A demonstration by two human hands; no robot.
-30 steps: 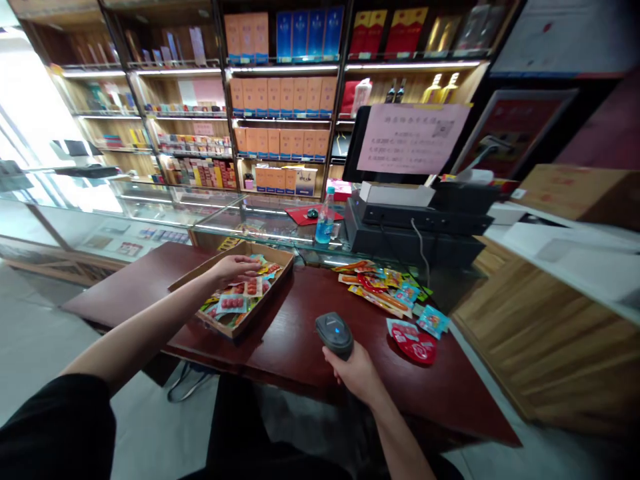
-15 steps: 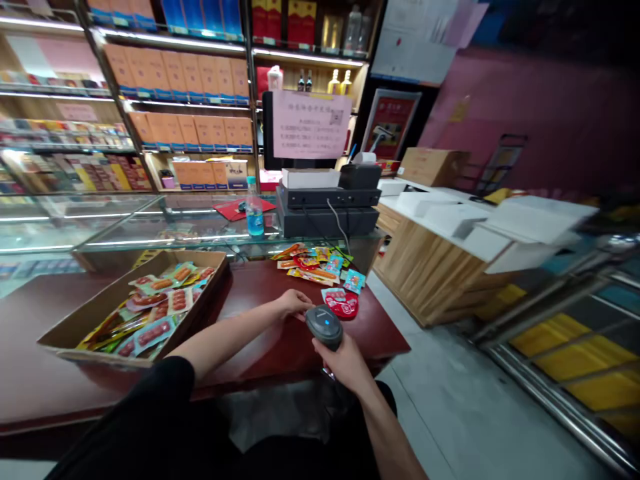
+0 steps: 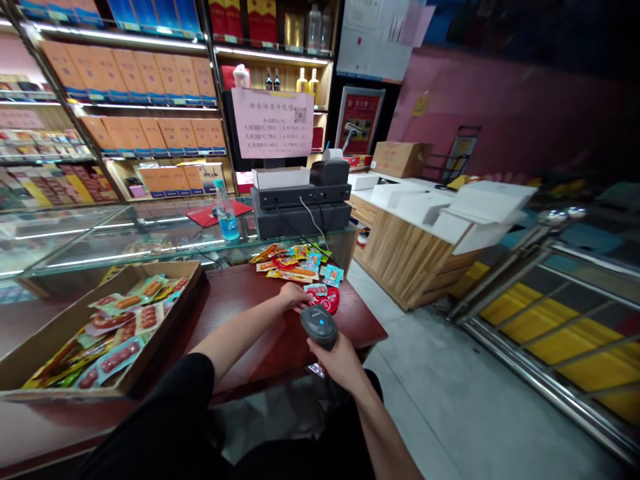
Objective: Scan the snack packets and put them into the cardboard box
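My right hand is wrapped around the handle of a dark grey barcode scanner with a small blue light on top. My left hand reaches across the dark red table, its fingers pinched at the left edge of a red snack packet. The scanner hides part of that packet. A small light-blue sausage packet lies over the red one. Just beyond, a blue snack packet sits beside a pile of colourful snack packets.
An open cardboard box of packaged sausages stands on the left. Behind the table is a glass counter with a blue-labelled bottle and a black cash drawer. Metal railing runs along the right.
The view has swung right, so things appear further left. My left hand has moved right, up to the red packet's edge. The scanner stays in my right hand.
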